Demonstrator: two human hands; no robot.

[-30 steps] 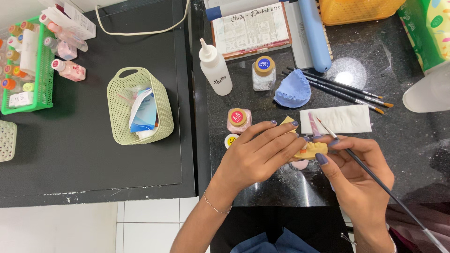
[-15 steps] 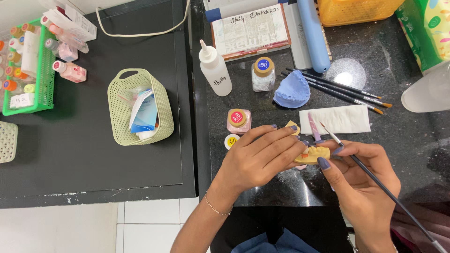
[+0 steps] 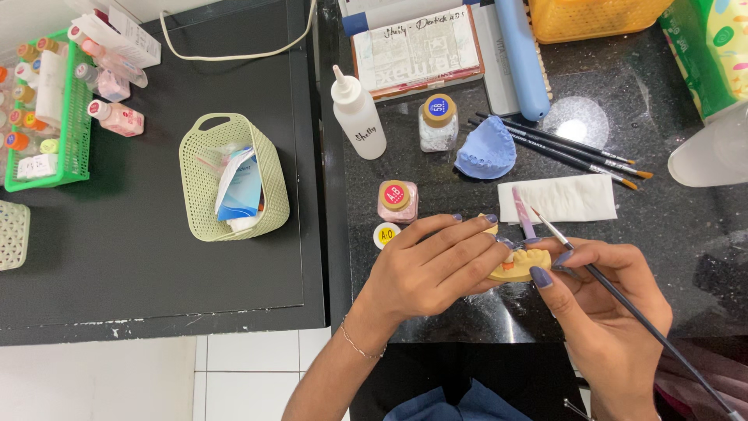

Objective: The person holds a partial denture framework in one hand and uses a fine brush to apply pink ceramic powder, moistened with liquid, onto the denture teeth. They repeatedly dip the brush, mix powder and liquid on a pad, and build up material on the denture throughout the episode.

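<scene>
While your left hand (image 3: 425, 273) keeps a closed grip on the yellow dental model (image 3: 520, 265), low on the desk (image 3: 670, 234) at about six o'clock, your right hand (image 3: 604, 300) pinches a thin brush (image 3: 623, 304) with its tip just above the model. You seem to be in the step of painting material on the model; the next stroke asks a steady model and a light touch. At twelve o'clock you have one blue impression (image 3: 487, 150), three spare brushes (image 3: 565, 150), one white squeeze bottle (image 3: 357, 114), three small jars (image 3: 438, 122) and one white tissue (image 3: 567, 196).
</scene>
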